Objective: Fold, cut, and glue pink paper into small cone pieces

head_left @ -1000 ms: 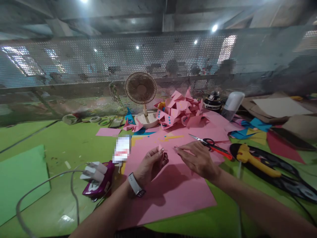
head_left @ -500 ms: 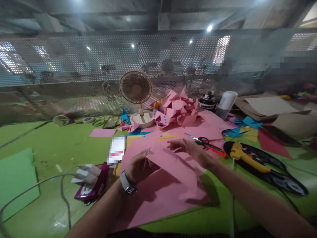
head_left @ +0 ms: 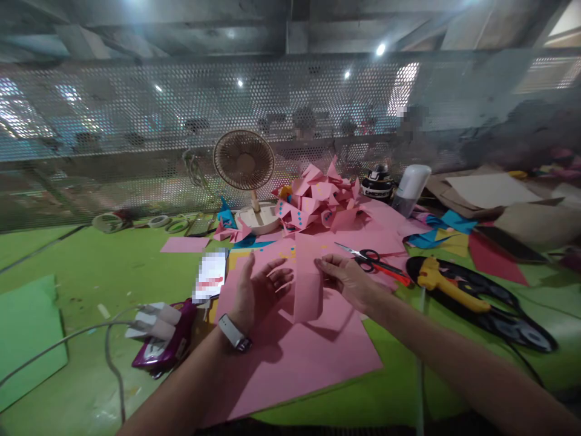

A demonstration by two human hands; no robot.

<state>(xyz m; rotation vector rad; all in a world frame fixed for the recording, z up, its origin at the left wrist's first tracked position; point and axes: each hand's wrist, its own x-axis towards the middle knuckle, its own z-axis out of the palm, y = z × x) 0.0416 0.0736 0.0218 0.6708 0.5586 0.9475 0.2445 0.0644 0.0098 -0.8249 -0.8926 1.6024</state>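
Centrally, a creased strip of pink paper (head_left: pixel 308 290) is pinched at its right edge by the narrow grip of the right hand (head_left: pixel 348 280); the left hand (head_left: pixel 259 292), its grip spread wide, is held just beside the left edge. Beneath, a large flat pink paper sheet (head_left: pixel 299 369) is laid on the glossy green counter (head_left: pixel 145 266). Black-handled metal scissors (head_left: pixel 350 250) are seen right of centre.

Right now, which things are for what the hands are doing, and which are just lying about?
Seems part of it:
- pink paper piece, pinched in the right hand
- left hand, open beside it
- pink sheet underneath
- perhaps the scissors, close by

Seems just lying about:
- fan
- purple box with white plugs
- green sheet
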